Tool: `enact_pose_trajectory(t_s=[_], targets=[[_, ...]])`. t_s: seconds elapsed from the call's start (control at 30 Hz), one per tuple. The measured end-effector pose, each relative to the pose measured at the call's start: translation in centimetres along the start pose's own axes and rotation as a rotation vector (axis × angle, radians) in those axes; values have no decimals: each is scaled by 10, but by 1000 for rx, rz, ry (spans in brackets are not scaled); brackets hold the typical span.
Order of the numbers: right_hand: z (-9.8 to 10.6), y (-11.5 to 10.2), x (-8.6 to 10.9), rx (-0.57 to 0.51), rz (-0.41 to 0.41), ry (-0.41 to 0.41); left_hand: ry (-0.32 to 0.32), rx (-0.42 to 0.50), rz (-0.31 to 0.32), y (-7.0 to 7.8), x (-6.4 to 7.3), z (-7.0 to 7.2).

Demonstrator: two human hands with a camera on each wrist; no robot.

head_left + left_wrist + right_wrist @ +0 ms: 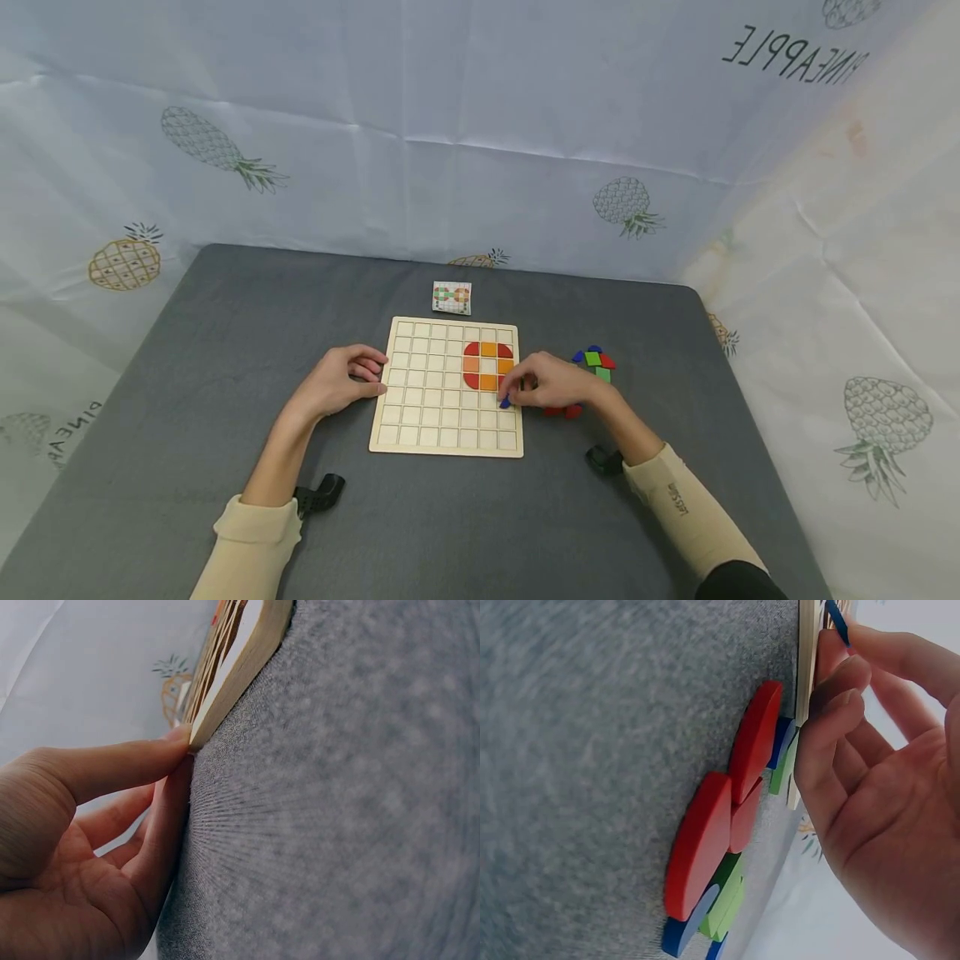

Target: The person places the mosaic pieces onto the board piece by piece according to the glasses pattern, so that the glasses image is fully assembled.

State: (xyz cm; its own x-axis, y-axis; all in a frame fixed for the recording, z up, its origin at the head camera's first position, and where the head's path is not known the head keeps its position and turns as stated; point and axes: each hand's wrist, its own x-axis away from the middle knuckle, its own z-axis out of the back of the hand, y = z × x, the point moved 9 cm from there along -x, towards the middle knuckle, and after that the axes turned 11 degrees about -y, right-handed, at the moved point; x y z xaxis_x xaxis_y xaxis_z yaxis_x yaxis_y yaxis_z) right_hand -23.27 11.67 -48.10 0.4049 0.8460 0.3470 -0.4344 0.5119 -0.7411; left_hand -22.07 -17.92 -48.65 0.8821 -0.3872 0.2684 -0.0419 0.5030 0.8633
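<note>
A pale wooden grid board [427,415] lies flat on the grey table. Along its left edge, my left hand [333,383] rests with the thumb and fingertips touching the rim, thumb and forefinger set apart. Between thumb and fingertips, my right hand [551,380] pinches a small blue piece [506,402] over the board's right side; the same blue piece [838,622] shows on edge in the right wrist view. Red pieces [471,381] and orange pieces [488,382] form a ring around a bare square in the upper right of the grid. My right fingers partly cover that ring.
Beside the board on the right lie loose pieces, among them a green piece [593,359], a blue piece [595,348] and red pieces [699,844]. A small printed pattern card [452,297] lies beyond the far edge. Pineapple-print cloth [450,192] hangs behind the table [300,292].
</note>
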Motion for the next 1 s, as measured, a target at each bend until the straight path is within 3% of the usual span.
enact_pose_trajectory(t_s=[0.33, 0.6, 1.0], targets=[[7, -1, 2, 32, -59, 80, -6, 6, -4, 0, 0, 0], [8, 2, 3, 19, -49, 92, -7, -5, -6, 0, -2, 2], [19, 10, 22, -106, -33, 120, -11, -17, -1, -3, -5, 4]])
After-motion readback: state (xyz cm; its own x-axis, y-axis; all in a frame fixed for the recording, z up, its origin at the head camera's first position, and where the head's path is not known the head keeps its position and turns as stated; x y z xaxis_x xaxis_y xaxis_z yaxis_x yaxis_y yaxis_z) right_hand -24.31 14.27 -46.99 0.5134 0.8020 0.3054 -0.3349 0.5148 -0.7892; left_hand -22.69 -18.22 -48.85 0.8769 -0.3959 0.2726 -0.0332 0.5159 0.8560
